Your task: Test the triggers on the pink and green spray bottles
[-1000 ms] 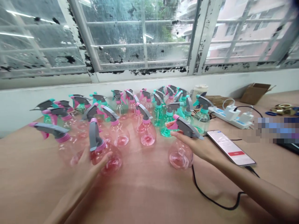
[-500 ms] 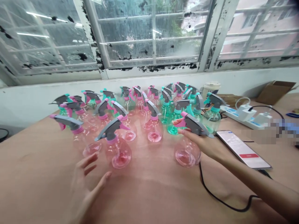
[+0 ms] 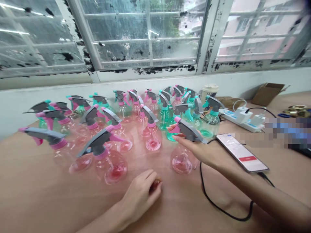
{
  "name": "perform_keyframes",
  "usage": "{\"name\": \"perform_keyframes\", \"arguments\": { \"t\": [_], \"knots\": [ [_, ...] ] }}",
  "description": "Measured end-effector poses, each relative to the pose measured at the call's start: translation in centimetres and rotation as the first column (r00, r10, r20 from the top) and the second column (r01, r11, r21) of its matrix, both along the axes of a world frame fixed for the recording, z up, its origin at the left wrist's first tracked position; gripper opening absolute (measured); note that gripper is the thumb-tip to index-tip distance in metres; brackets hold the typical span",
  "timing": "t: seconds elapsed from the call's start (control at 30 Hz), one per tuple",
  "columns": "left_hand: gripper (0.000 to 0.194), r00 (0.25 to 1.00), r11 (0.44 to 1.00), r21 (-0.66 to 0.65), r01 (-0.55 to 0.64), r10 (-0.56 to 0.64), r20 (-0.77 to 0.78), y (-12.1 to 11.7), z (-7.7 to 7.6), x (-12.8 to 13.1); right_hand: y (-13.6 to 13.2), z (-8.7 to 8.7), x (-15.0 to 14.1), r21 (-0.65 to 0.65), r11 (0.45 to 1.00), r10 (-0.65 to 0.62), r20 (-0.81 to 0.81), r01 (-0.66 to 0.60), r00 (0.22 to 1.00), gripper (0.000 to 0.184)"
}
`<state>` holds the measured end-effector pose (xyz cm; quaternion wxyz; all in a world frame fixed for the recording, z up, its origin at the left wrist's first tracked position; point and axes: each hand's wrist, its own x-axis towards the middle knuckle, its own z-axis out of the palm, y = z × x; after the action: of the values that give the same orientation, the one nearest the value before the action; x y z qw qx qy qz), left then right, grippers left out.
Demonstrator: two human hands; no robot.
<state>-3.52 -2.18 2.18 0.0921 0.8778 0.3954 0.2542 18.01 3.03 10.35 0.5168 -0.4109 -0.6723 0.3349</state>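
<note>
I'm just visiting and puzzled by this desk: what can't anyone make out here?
All in the head view, now:
- Whether the curled left hand holds anything: its own fingers hide the palm.
- How the right hand meets the neck of the pink bottle: the hand covers it.
- The phone's wording: too small and blurred.
- The paper cup's lower part: behind a green-collared bottle.
- The dark object: cut off by the right edge.

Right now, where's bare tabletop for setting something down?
Bare: smooth brown tabletop left of the left hand, in front of the transparent pink spray bottles. Crowded: behind, where more pink ones mingle with transparent green spray bottles.
</note>
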Motion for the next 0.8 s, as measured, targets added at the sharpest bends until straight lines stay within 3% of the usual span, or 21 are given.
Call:
{"name": "perform_keyframes", "arguments": {
  "t": [0.1,0.23,0.33,0.5,0.7,0.8],
  "knots": [
    [0.015,0.998,1.000,-0.027,0.012,-0.010,0.056,1.5,-0.2,0.8,-0.1,0.3,0.1,-0.001,1.000,-0.013,0.036,0.013,0.999,0.022],
    [0.015,0.981,0.997,-0.069,-0.034,0.047,0.188,1.7,-0.2,0.2,-0.2,0.2,0.5,0.014,1.000,-0.026,0.078,0.025,0.997,0.021],
    [0.016,0.973,0.998,-0.045,-0.046,0.055,0.225,1.6,-0.1,-0.1,-0.1,-0.6,1.0,0.024,0.996,-0.084,0.106,0.082,0.991,0.017],
    [0.015,0.979,0.999,0.034,-0.025,0.018,0.205,1.6,-0.3,0.0,-0.4,-1.7,1.3,0.017,0.990,-0.144,0.113,0.143,0.983,0.025],
    [0.014,0.982,0.996,0.089,-0.027,0.010,0.188,1.7,-0.6,0.0,-1.0,-0.3,1.2,-0.005,0.997,-0.075,0.066,0.075,0.995,0.022],
    [0.014,0.983,0.991,0.134,-0.003,-0.022,0.181,1.7,-0.8,0.0,-1.4,0.6,1.4,-0.023,0.998,-0.050,0.104,0.053,0.993,0.031]
  ]
}}
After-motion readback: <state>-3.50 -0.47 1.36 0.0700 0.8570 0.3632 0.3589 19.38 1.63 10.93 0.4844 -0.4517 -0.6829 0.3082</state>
